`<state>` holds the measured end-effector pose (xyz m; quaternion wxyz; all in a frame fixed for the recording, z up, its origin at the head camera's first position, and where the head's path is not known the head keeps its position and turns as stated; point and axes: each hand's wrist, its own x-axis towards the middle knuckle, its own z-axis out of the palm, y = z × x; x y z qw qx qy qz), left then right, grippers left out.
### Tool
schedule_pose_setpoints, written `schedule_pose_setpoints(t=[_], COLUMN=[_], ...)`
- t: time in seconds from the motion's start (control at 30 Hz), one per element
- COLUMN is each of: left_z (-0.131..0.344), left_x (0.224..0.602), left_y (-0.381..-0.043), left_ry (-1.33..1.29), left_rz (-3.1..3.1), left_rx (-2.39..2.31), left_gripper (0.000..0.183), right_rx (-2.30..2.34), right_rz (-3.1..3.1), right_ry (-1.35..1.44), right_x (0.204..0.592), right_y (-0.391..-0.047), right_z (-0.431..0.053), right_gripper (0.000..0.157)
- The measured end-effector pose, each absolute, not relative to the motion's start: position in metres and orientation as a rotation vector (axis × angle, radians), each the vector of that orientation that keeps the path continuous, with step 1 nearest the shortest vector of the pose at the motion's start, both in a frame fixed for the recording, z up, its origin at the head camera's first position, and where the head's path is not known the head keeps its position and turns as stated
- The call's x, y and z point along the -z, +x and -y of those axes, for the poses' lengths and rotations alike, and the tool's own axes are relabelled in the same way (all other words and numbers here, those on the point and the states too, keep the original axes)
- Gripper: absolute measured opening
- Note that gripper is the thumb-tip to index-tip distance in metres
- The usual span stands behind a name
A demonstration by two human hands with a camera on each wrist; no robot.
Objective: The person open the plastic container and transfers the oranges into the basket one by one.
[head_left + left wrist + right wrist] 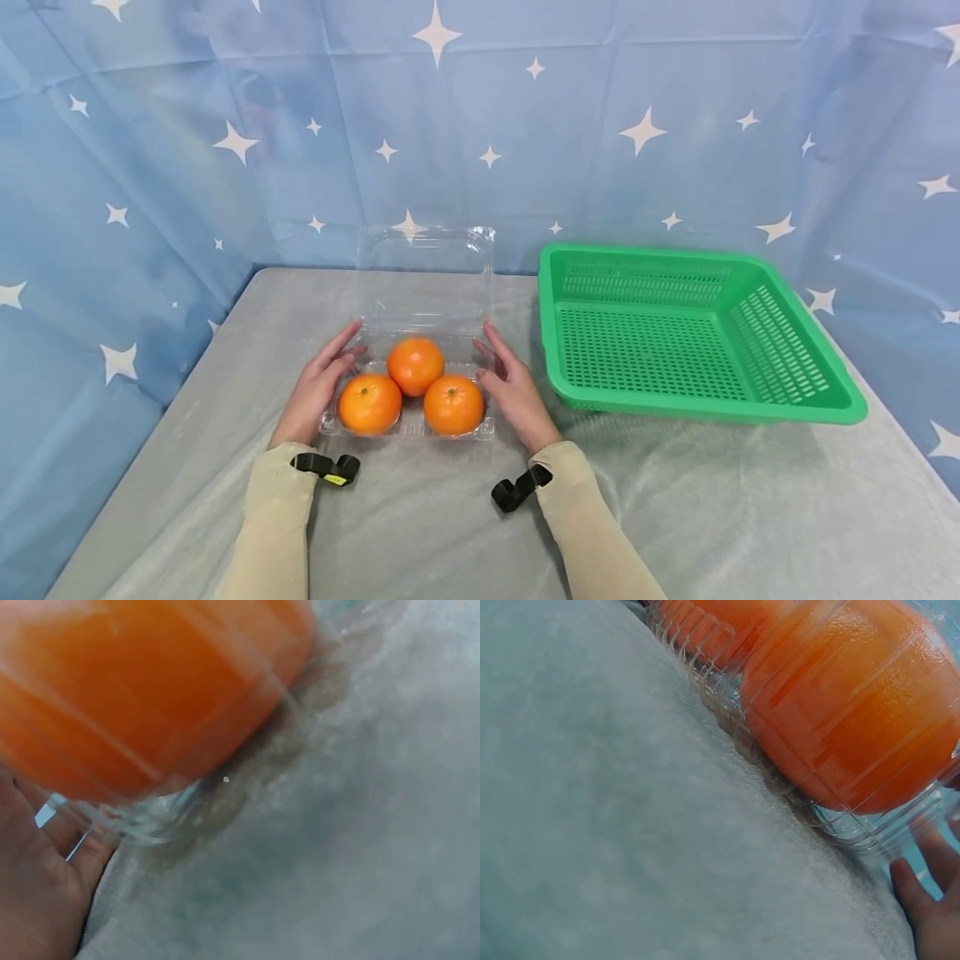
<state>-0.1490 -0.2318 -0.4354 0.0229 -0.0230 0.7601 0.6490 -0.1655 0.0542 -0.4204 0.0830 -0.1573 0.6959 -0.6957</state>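
A clear plastic clamshell box point(411, 431) stands on the table with its lid point(425, 279) raised at the back. Inside are three oranges: one at the back point(416, 367), one at front left point(370, 403) and one at front right point(453, 405). My left hand point(318, 392) lies along the box's left side, fingers extended forward. On the opposite side, my right hand point(516, 392) has its fingers spread beside the wall. In the right wrist view, fingertips point(907, 889) are close to the box's corner; whether they touch it I cannot tell.
To the right of the box stands a green plastic basket point(558, 350) with perforated walls and floor. A grey cloth point(420, 517) covers the table. Behind and to the left hangs a blue curtain point(562, 108) with white stars.
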Motion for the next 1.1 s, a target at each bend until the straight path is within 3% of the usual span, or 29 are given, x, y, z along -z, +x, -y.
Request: schedule_pose_setpoints(t=[1.1], left_z=[0.222], left_x=[0.415], left_y=[-0.142], left_ry=[-0.081], left_rz=[-2.342], left_rx=[-2.052], left_gripper=[0.045], right_rx=[2.085], right_rz=[-2.106], right_ry=[-0.511], right_x=[0.42], right_y=[-0.166], right_z=[-0.054], right_gripper=[0.066])
